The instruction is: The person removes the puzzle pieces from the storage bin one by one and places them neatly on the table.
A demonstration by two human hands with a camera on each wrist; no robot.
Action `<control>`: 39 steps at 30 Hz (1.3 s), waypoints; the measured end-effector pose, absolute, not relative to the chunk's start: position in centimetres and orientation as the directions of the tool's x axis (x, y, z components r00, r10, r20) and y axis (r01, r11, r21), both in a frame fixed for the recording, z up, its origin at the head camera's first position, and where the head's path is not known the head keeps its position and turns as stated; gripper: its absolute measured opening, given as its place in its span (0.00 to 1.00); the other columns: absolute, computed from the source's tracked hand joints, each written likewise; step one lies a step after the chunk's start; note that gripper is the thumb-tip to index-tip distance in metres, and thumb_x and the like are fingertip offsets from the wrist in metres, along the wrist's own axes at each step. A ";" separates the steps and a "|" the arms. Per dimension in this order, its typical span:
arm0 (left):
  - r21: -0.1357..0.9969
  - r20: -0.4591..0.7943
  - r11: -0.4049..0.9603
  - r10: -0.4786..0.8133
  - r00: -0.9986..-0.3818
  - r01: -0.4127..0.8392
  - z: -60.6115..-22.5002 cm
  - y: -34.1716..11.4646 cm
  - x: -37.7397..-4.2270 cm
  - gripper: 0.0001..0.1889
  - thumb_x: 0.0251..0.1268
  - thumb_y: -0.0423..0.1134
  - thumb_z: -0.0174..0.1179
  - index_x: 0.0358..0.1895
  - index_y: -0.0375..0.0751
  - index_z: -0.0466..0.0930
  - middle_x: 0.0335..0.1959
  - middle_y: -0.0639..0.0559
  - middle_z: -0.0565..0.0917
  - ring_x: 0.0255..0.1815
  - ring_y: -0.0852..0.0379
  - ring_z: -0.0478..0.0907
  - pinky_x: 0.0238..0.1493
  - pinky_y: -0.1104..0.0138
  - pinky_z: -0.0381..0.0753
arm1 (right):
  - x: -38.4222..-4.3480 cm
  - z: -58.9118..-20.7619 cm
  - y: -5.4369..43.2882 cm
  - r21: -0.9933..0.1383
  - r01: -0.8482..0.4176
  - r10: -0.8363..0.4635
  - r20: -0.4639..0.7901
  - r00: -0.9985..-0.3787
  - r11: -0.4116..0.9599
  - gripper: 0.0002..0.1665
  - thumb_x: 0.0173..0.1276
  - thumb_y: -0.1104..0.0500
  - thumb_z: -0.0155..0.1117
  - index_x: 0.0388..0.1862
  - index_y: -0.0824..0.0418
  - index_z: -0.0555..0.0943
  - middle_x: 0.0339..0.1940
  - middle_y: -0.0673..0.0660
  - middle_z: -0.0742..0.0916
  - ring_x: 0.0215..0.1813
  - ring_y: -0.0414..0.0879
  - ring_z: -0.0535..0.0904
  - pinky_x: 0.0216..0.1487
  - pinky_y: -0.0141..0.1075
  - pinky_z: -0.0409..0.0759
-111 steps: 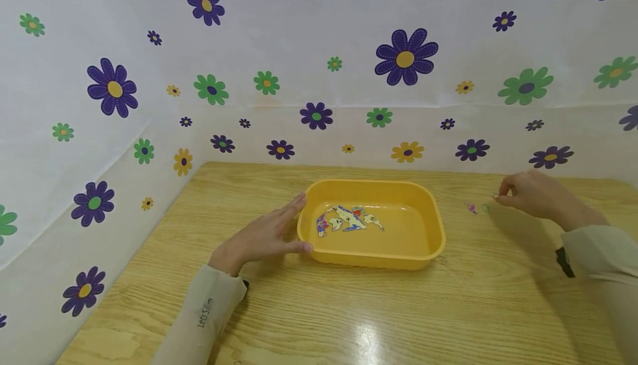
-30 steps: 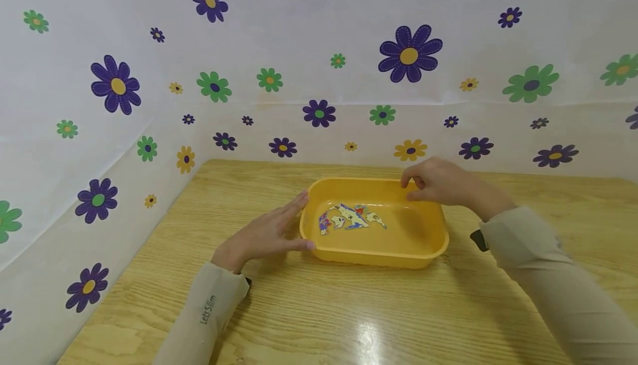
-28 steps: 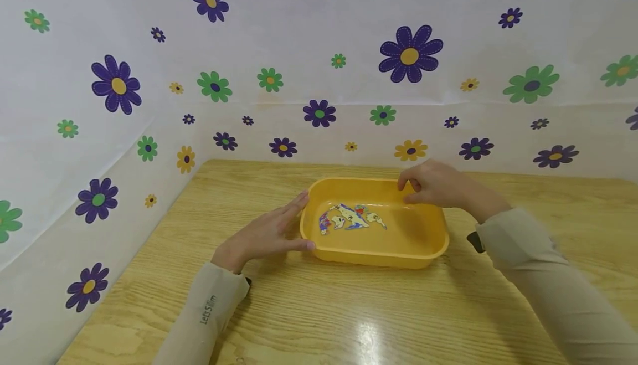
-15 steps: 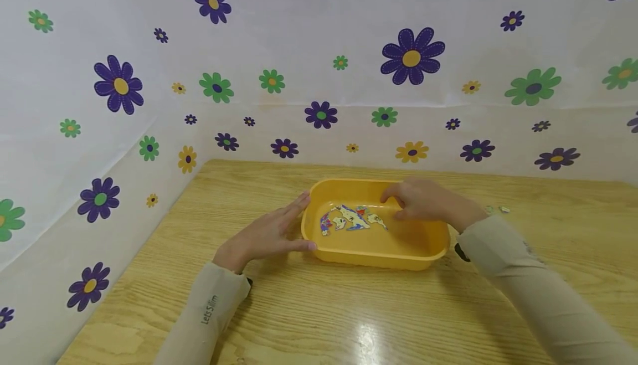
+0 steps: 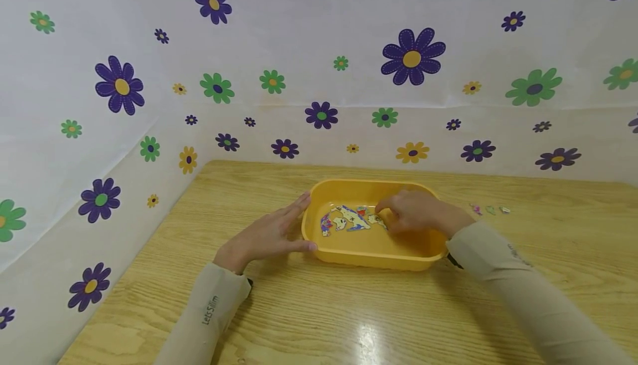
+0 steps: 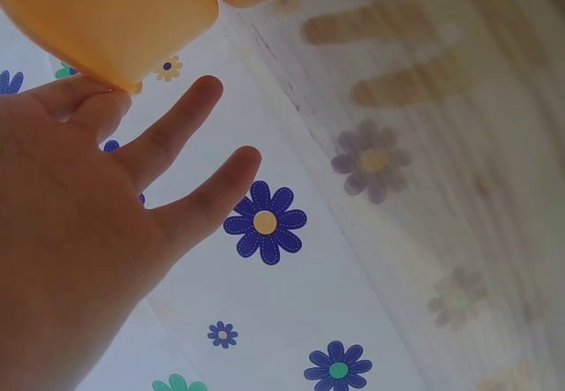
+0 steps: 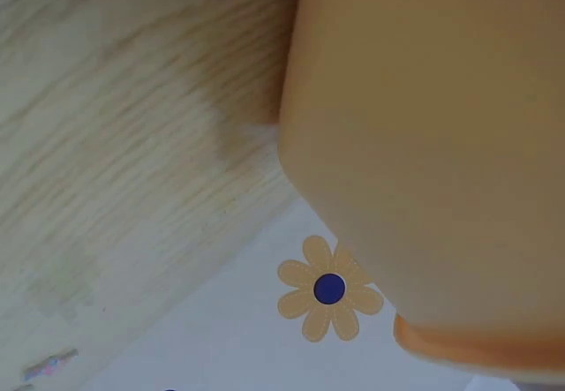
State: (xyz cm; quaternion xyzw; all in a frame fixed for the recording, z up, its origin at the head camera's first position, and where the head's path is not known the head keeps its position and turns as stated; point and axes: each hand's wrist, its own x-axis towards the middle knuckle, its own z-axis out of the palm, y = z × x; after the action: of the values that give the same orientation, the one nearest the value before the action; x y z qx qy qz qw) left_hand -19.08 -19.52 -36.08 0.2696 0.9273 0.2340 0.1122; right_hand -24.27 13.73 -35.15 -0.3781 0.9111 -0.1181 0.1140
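Observation:
A yellow plastic tray [image 5: 376,260] stands on the wooden table. Flat cut-out pieces with printed colours lie in its left half, among them a long cream and blue piece [image 5: 351,218] and a purple and red piece [image 5: 326,224]. My left hand [image 5: 266,243] rests against the tray's left end, fingers spread and straight, fingertips and thumb at the rim. Inside the tray is my right hand [image 5: 413,211], index finger and thumb apart, tips right at the rightmost cream piece [image 5: 376,219]. The right wrist view shows the tray's outer wall [image 7: 424,144], not the fingers.
Right of the tray, three small pieces lie in a row on the table [image 5: 498,276]: a pink one [image 5: 477,209], a greenish one [image 5: 490,210] and a whitish one [image 5: 505,210]. A white flower-print cloth [image 5: 359,88] rises behind the table and along its left.
My right hand, earlier pinching a small whitish piece over the table at right, has moved left and down into the tray. That piece now lies beside the others. My left hand stays at the rim.

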 end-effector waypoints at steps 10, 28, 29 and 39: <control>0.497 -0.076 0.741 0.555 -0.828 0.451 -36.1 -19.6 -19.1 0.56 0.62 0.70 0.62 0.84 0.47 0.42 0.84 0.53 0.43 0.82 0.46 0.47 0.77 0.46 0.53 | -24.3 -35.6 13.3 -0.312 -0.625 -0.691 -0.193 -0.696 0.716 0.28 0.64 0.61 0.70 0.64 0.62 0.81 0.18 0.46 0.71 0.24 0.40 0.65 0.29 0.32 0.63; 0.490 -0.068 0.738 0.563 -0.824 0.464 -36.2 -19.6 -19.1 0.56 0.63 0.69 0.62 0.84 0.47 0.42 0.83 0.54 0.43 0.81 0.46 0.48 0.77 0.46 0.53 | -24.2 -35.5 13.5 -0.334 -0.618 -0.689 -0.160 -0.707 0.712 0.15 0.65 0.60 0.72 0.50 0.60 0.85 0.24 0.47 0.77 0.29 0.42 0.69 0.33 0.34 0.68; 0.490 -0.066 0.737 0.564 -0.823 0.466 -36.2 -19.6 -19.1 0.56 0.63 0.69 0.62 0.84 0.47 0.42 0.83 0.53 0.43 0.81 0.46 0.48 0.77 0.46 0.53 | -24.2 -35.5 13.4 -0.335 -0.611 -0.683 -0.162 -0.712 0.717 0.13 0.65 0.60 0.72 0.49 0.60 0.86 0.25 0.47 0.77 0.30 0.42 0.70 0.34 0.34 0.69; 0.497 -0.071 0.737 0.561 -0.825 0.458 -36.2 -19.6 -19.1 0.56 0.63 0.69 0.62 0.84 0.47 0.42 0.83 0.55 0.42 0.81 0.46 0.48 0.77 0.46 0.53 | -24.1 -35.9 13.3 -0.251 -0.636 -0.674 -0.105 -0.731 0.730 0.04 0.65 0.63 0.72 0.38 0.60 0.89 0.33 0.48 0.87 0.36 0.44 0.75 0.44 0.41 0.79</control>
State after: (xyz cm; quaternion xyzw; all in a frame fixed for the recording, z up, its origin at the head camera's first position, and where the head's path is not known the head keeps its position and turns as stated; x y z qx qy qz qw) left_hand -19.11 -19.61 -36.17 0.2753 0.9256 0.2360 0.1086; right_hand -24.12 13.34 -35.95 -0.3540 0.9251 -0.0995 0.0949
